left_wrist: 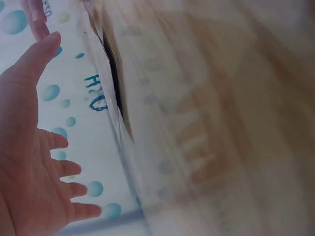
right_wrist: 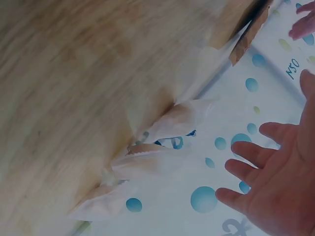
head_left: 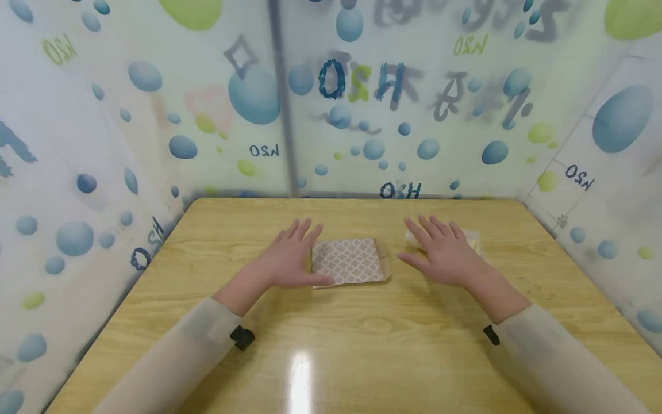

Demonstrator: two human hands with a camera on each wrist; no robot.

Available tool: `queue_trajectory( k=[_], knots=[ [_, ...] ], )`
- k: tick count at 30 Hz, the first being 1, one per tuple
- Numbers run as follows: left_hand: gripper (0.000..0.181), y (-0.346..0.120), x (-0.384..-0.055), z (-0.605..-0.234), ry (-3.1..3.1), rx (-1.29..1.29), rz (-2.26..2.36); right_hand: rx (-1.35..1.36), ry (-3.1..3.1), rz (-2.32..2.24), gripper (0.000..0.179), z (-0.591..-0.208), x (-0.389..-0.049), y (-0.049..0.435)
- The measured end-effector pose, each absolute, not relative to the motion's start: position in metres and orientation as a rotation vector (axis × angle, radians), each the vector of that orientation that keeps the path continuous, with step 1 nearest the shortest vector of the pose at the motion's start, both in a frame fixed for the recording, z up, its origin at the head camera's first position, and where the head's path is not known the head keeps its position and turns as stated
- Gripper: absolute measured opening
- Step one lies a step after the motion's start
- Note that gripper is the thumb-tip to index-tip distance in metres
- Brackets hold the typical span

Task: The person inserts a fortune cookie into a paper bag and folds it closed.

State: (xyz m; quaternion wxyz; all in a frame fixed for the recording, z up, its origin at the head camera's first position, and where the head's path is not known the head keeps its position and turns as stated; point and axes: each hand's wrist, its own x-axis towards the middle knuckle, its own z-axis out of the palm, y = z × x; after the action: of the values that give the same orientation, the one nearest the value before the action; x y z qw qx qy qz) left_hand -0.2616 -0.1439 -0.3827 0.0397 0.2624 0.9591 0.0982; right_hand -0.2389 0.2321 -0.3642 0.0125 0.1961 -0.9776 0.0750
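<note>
Flat brown paper packet with white lattice [head_left: 349, 261] on pale wood worktop [head_left: 372, 345]; left hand [head_left: 292, 263] at left end, right hand [head_left: 443, 256] apart. Both hands' fingers spread, empty. Packet likely light, bendable; pinch side edges.

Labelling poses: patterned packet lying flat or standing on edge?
Flat: in the head view, the patterned packet lies on the table, its broad patterned face up.

The near tabletop [head_left: 383, 356] leaves room — patterned packet [head_left: 347, 261] blocks beyond
</note>
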Motion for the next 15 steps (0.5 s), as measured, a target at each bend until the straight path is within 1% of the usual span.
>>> queue_trajectory(
  k=[3, 7, 10, 15],
  knots=[
    [0.128, -0.133, -0.272, -0.384, 2.835, 0.813, 0.385, 0.622, -3.020, 0.248, 0.083, -0.364, -0.242, 0.232],
    [0.127, -0.115, -0.285, -0.387, 2.722, 0.858, 0.409, 0.630, -3.017, 0.279, 0.080, -0.365, -0.245, 0.230],
    [0.127, -0.102, -0.289, -0.385, 2.684, 0.888, 0.384, 0.638, -3.026, 0.285, 0.079, -0.366, -0.245, 0.229],
    [0.126, -0.092, -0.293, -0.383, 2.664, 0.857, 0.355, 0.613, -3.046, 0.272, 0.078, -0.366, -0.244, 0.225]
  ],
)
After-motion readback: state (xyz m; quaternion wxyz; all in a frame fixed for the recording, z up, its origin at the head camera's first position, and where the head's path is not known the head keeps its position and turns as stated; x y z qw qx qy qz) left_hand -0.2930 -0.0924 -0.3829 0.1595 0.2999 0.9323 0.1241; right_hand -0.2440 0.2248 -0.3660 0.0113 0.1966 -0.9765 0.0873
